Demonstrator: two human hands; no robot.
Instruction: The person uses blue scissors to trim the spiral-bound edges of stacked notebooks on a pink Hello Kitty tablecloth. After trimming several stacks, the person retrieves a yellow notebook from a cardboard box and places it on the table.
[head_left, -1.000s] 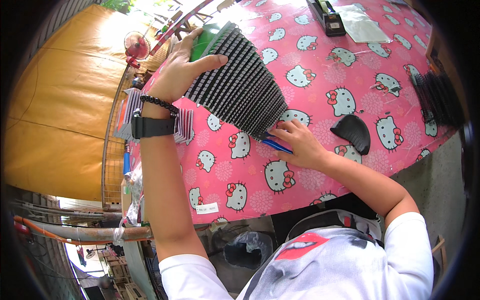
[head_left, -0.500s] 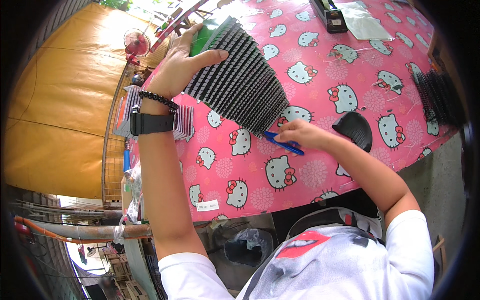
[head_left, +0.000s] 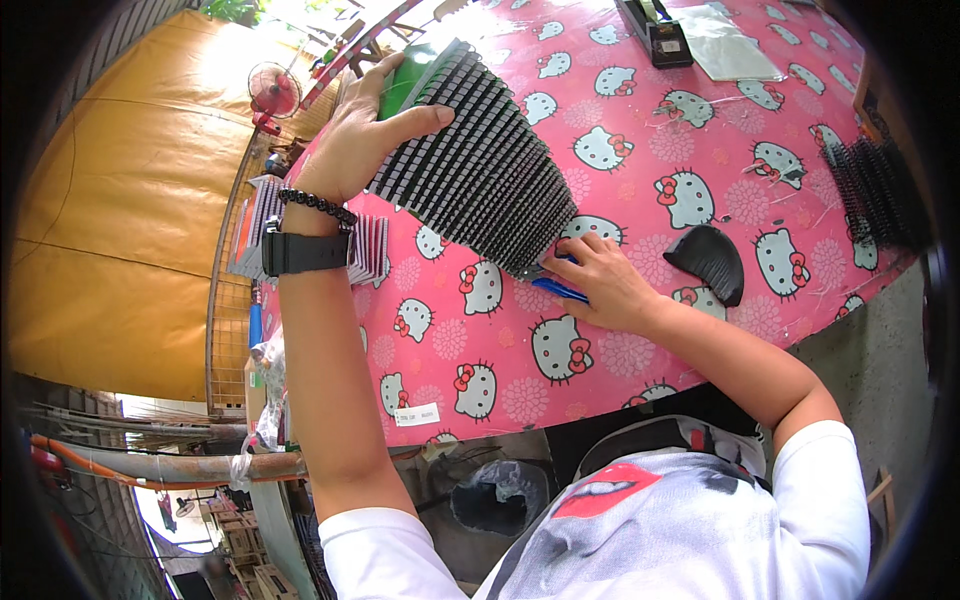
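left hand: thumb on the near face of the grid block (head_left: 480, 165), fingers round its upper-left end; left hand (head_left: 370, 140) clamped on it, steady since a half second ago
grid block: dark, rows of pale squares, narrows toward lower right; tilted, held over the pink table (head_left: 450, 335); contact with the table, cannot tell
green part: green area (head_left: 410, 75) at the block's upper-left end, beside the fingers
right hand: right hand (head_left: 605, 285) at the block's lower corner, fingers bent over the blue tool (head_left: 560, 291), closed on it; how tight, cannot tell
blue tool: blue shows by the thumb and by the fingertips, rest hidden under the hand; tip meets the corner area, exact contact too small to tell
just changed: right fingers now spread farther forward toward the corner; a half second ago the hand was more bunched and more blue handle showed; now close to the pose a second ago
meaning: probably a regrip, tool work looks centred on the same corner; block barely shifts
black piece: curved black piece (head_left: 712, 262) right of right hand, apart
black stack: bristly black stack (head_left: 875, 195), far right
dispenser: black dispenser (head_left: 660, 40) at far edge, pale sheets (head_left: 730, 48) beside it
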